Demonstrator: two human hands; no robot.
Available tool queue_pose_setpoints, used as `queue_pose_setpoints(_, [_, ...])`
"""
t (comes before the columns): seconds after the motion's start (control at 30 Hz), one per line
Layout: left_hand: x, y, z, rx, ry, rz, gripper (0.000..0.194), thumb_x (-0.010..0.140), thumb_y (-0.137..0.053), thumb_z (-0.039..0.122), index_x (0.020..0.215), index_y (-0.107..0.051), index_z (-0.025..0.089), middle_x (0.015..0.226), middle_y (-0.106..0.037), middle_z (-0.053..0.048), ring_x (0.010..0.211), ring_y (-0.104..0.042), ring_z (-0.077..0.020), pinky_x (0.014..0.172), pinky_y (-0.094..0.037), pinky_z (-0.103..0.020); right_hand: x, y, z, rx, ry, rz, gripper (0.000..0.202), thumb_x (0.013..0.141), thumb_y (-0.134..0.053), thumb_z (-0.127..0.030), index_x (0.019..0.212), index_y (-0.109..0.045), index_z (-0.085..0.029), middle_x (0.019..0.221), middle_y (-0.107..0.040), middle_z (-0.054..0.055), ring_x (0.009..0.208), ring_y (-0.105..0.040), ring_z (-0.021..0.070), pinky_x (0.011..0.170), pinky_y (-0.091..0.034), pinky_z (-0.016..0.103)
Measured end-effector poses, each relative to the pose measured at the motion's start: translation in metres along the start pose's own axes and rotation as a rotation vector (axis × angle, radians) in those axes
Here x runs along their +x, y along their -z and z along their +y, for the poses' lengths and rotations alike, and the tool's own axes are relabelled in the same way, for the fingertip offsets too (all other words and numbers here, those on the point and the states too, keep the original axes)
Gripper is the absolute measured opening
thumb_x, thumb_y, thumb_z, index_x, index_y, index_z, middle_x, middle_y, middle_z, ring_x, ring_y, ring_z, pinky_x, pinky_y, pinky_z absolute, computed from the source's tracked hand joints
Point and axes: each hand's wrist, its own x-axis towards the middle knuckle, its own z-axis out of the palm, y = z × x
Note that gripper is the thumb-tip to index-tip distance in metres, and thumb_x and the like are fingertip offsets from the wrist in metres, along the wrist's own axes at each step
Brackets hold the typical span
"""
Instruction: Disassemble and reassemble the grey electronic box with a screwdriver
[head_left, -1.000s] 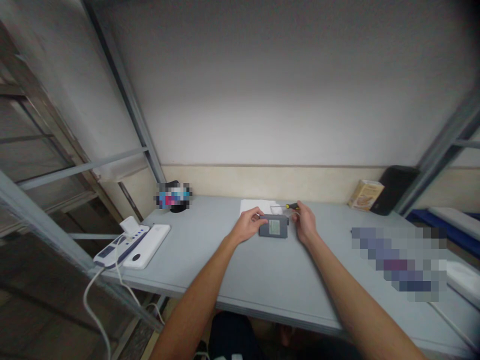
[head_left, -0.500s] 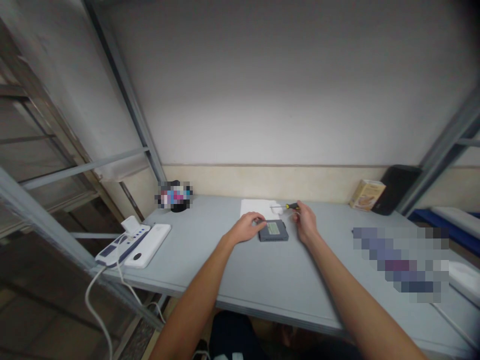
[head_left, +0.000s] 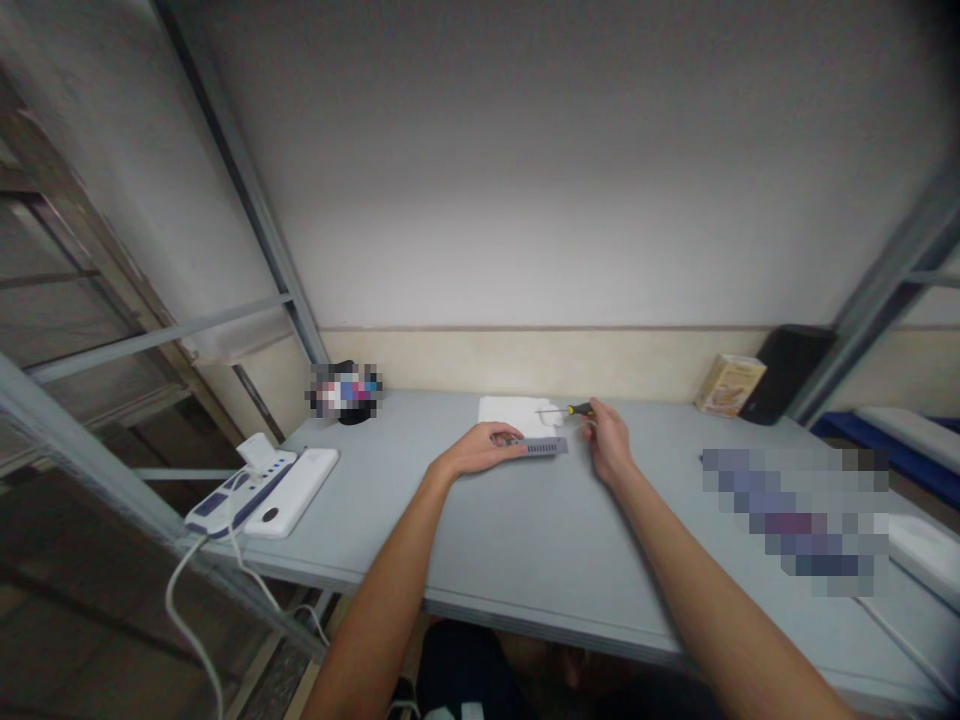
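Observation:
My left hand [head_left: 480, 448] is closed around the left end of a small grey metal box [head_left: 544, 447]. The box is tilted up, so its narrow side with a row of vent slots faces me; the labelled face is out of sight. My right hand [head_left: 610, 442] holds a screwdriver [head_left: 580, 409] by its black and yellow handle, just right of and beyond the box. The shaft points left over white sheets [head_left: 499, 408], clear of the box. A thin pale cable runs near the right fingers.
A power strip [head_left: 214, 512] and a white flat device [head_left: 296, 492] lie at the desk's left. A yellowish carton [head_left: 730, 386] and a black upright object [head_left: 787, 372] stand at the back right. Blurred-out items occupy both sides. Metal posts frame the desk [head_left: 525, 545].
My left hand has turned the grey box from lying flat, label up, to showing its vented side. The screwdriver stays in my right hand, almost in the same place.

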Motion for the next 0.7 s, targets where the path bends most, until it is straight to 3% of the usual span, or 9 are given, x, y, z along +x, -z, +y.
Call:
queue_pose_setpoints(0.2, [-0.005,0.012,-0.004,-0.027,0.059,0.045,0.061,0.092,-0.046,0.066,0.077,-0.071,0.012,0.063,-0.054,0.001,0.061,-0.046,-0.0137,0.059,-0.032,-0.025,-0.011,-0.004,0.001,-0.135,0.066,-0.054,0.05,0.064,-0.081,-0.054,0.096,-0.065,-0.019,0.057,-0.059,-0.006,0.041,-0.041,0.0074,0.037,-0.027,0.02])
queue_pose_setpoints(0.3, [-0.003,0.015,-0.012,-0.056,0.051,0.091,0.062,0.093,-0.044,0.067,0.082,-0.073,0.013,0.067,-0.06,0.0,0.065,-0.051,-0.0151,0.063,-0.037,-0.025,-0.019,-0.008,0.004,-0.256,0.146,-0.174,0.055,0.064,-0.082,-0.056,0.102,-0.066,-0.019,0.066,-0.065,-0.003,0.042,-0.041,0.0066,0.039,-0.029,0.02])
queue_pose_setpoints(0.4, [0.004,0.018,-0.028,-0.051,0.083,0.306,0.066,0.098,-0.032,0.062,0.098,-0.075,0.012,0.079,-0.07,-0.005,0.073,-0.059,-0.0181,0.074,-0.045,-0.027,-0.025,-0.012,0.006,-0.319,0.171,-0.288,0.057,0.061,-0.083,-0.056,0.1,-0.067,-0.018,0.083,-0.073,0.003,0.043,-0.044,0.0064,0.041,-0.033,0.021])
queue_pose_setpoints(0.47, [0.007,0.02,-0.04,0.073,0.078,0.486,0.064,0.101,-0.027,0.055,0.102,-0.074,0.012,0.088,-0.073,-0.009,0.079,-0.063,-0.0197,0.081,-0.047,-0.029,-0.026,-0.014,0.008,-0.325,0.162,-0.331,0.057,0.059,-0.084,-0.057,0.096,-0.067,-0.018,0.083,-0.074,0.005,0.044,-0.046,0.0074,0.042,-0.034,0.022])
queue_pose_setpoints(0.57, [0.007,0.021,-0.054,0.191,0.06,0.514,0.047,0.099,-0.04,0.046,0.097,-0.076,0.016,0.097,-0.073,-0.01,0.094,-0.062,-0.0235,0.094,-0.044,-0.034,-0.026,-0.015,0.009,-0.321,0.146,-0.359,0.058,0.058,-0.085,-0.058,0.095,-0.067,-0.017,0.081,-0.074,0.005,0.045,-0.048,0.0084,0.043,-0.035,0.022])
queue_pose_setpoints(0.7, [0.003,0.018,-0.06,0.329,0.043,0.478,0.026,0.092,-0.057,0.035,0.098,-0.077,0.019,0.1,-0.071,-0.01,0.1,-0.056,-0.0263,0.1,-0.039,-0.038,-0.025,-0.014,0.011,-0.323,0.155,-0.362,0.057,0.059,-0.084,-0.058,0.095,-0.067,-0.018,0.083,-0.075,0.006,0.043,-0.048,0.0082,0.042,-0.036,0.023])
